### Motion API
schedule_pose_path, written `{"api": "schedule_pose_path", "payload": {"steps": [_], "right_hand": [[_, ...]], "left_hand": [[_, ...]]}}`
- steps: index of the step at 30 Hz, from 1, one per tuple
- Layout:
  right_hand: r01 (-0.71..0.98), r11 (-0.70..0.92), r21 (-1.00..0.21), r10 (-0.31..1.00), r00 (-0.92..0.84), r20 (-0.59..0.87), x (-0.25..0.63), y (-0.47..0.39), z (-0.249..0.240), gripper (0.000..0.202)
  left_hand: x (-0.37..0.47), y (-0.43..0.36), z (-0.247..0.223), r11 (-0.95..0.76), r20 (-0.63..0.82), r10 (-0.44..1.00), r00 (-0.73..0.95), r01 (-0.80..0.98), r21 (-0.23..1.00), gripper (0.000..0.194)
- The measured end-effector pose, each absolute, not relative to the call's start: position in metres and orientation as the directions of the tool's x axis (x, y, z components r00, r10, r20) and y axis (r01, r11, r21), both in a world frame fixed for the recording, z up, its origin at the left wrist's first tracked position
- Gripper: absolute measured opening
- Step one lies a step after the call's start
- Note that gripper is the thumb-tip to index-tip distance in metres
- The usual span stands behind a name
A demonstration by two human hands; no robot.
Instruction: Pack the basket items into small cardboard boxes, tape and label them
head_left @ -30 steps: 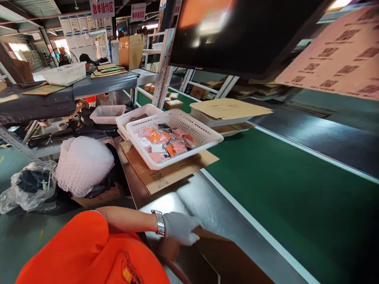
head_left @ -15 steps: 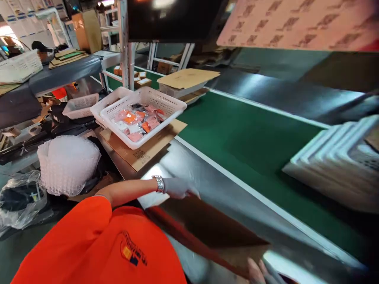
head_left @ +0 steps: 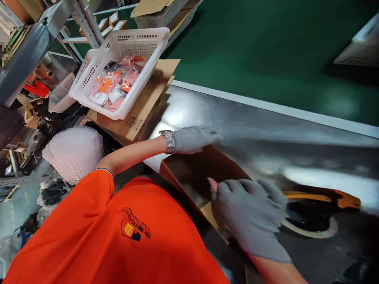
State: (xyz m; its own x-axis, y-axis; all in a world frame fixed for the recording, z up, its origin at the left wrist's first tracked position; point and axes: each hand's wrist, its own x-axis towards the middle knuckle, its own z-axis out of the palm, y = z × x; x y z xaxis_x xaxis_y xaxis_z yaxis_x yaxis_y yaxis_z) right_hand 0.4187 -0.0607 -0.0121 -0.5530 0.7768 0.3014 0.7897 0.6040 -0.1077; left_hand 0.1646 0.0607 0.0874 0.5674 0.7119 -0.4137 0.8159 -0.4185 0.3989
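Observation:
An open cardboard box stands in front of my body, brown inside. My left hand, in a grey glove below a metal watch, holds its far left rim with the fingers reaching along the edge. My right hand, also gloved, grips the box's right end, thumb on the inner side and fingers over the outside. The thumb's tip is bare. Just right of that hand lies an orange-and-black tape dispenser with a tape roll, on the metal table.
A white perforated basket of small bagged items sits on flattened cardboard at upper left. Behind the table runs a green conveyor belt with a pale crate at right. A bubble-wrap roll stands left of me.
My view has tilted down and turned. My right hand has come further into view on the box's right end, and the tape dispenser now shows. My left hand stays at the far left rim.

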Motion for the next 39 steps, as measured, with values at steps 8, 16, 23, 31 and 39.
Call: {"api": "schedule_pose_path", "payload": {"steps": [8,16,23,31,39], "right_hand": [[0.774,0.624,-0.104,0.776,-0.598,0.203,0.388,-0.067,-0.011,0.036],[0.758,0.593,-0.271,0.805,-0.561,0.193,0.388,-0.071,-0.015,0.030],[0.772,0.436,-0.463,0.898,-0.340,0.279,0.426,-0.046,0.011,0.042],[0.774,0.333,-0.539,0.905,-0.422,-0.048,0.434,-0.066,0.028,0.036],[0.698,0.236,-0.677,0.947,-0.323,-0.003,0.418,-0.114,-0.001,0.044]], "left_hand": [[0.153,-0.060,0.122,-0.053,-0.436,0.891,0.126,0.983,0.177,0.089],[0.165,-0.091,0.102,-0.295,-0.500,0.793,0.347,0.938,0.184,0.117],[0.174,-0.041,0.087,-0.317,-0.416,0.840,0.349,0.937,0.147,0.075],[0.169,-0.036,0.024,-0.046,-0.143,0.985,0.097,0.945,0.325,0.093],[0.147,-0.034,-0.004,0.217,-0.397,0.918,0.020,0.811,0.543,0.073]]}}
